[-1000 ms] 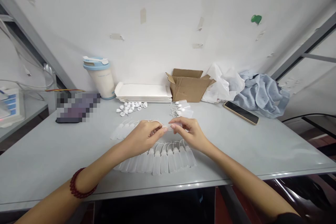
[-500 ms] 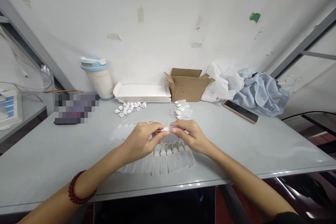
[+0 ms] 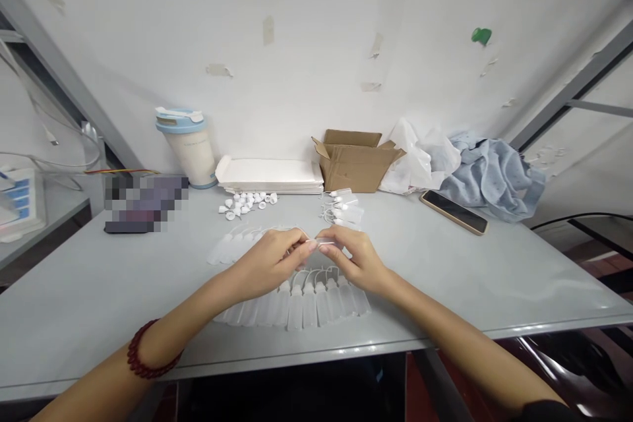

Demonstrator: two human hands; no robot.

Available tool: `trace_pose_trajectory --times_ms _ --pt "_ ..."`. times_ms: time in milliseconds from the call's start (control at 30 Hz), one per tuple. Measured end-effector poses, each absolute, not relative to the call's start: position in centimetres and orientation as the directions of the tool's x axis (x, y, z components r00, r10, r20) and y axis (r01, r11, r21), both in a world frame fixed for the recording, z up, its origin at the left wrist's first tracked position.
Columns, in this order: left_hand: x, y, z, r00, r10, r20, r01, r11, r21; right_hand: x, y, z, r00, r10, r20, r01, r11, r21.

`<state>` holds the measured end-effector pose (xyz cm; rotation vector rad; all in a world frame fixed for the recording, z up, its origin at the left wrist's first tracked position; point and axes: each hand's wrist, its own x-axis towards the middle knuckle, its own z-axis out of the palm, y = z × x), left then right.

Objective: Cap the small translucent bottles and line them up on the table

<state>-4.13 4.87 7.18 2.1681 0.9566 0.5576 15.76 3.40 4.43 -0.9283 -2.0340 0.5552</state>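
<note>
My left hand [image 3: 277, 257] and my right hand [image 3: 353, 257] meet over the middle of the grey table, fingertips pinched at the two ends of a small translucent bottle [image 3: 324, 242]. Its cap end is mostly covered by my left fingers. Below my hands lies a fanned row of clear bottles [image 3: 309, 306] with white caps and thin loops. Another group of clear bottles [image 3: 226, 248] lies left of my left hand, partly hidden by it. Loose white caps [image 3: 244, 204] are piled behind, and a few more bottles [image 3: 349, 212] lie beyond my right hand.
Along the wall stand a cup with a blue lid [image 3: 190, 148], a stack of white trays [image 3: 270, 175], an open cardboard box [image 3: 356, 165], a white plastic bag [image 3: 420, 158] and blue cloth [image 3: 494, 175]. A phone [image 3: 455, 211] lies at the right.
My fingers have closed further over the bottle, so its white cap is now more hidden. The view has shifted slightly.
</note>
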Motion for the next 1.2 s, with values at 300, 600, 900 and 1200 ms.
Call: trace_pose_trajectory --times_ms 300,600,900,1200 --pt "-4.0 4.7 7.7 0.618 0.786 0.038 0.401 -0.356 0.844 15.9 3.9 3.7 -0.51 0.509 0.694 0.478 0.838 -0.264" --pt "-3.9 4.8 5.9 0.697 0.558 0.451 0.359 -0.815 0.455 15.8 3.0 5.7 -0.445 0.824 0.351 0.389 0.531 -0.753" --pt "-3.7 4.6 5.3 0.717 0.278 0.639 0.353 -0.935 0.011 16.4 3.5 6.0 -0.537 0.844 -0.01 0.121 0.066 -0.991" --pt "-4.1 4.8 6.6 0.664 0.667 0.338 0.44 -0.714 0.545 15.6 3.2 5.5 -0.38 0.898 0.221 0.227 0.323 -0.919"
